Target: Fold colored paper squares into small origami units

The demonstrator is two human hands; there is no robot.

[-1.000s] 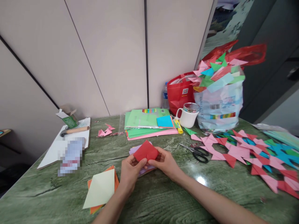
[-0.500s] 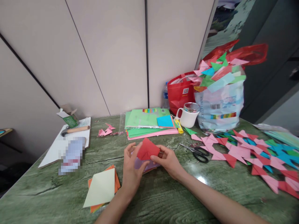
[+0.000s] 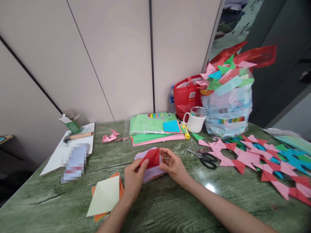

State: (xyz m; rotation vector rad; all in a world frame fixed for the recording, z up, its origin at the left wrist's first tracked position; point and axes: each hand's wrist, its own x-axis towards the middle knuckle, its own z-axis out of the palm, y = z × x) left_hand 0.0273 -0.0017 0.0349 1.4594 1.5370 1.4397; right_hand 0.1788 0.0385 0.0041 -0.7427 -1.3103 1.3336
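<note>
"Where do we have the folded red paper (image 3: pixel 152 158)?"

"Just over the lilac sheets (image 3: pixel 153 173), on the green tabletop (image 3: pixel 184 207). Our left hand (image 3: pixel 134 173) pinches it, thumb in front."

"And our right hand (image 3: pixel 173 165)?"

"At the paper's three o'clock edge, thumb and forefinger apart. We can't tell whether those fingertips touch it."

"What do we see around the paper?"

"Taking twelve as the wall: green paper packs (image 3: pixel 147 124) at twelve, a white mug (image 3: pixel 196 123) at two, and black-handled scissors (image 3: pixel 207 160) at three, beside joined pink and red shapes (image 3: pixel 246 157). Our cream sheet (image 3: pixel 104 198) lies over orange ones at eight, and small pink folded pieces (image 3: pixel 110 136) sit at ten."
</note>
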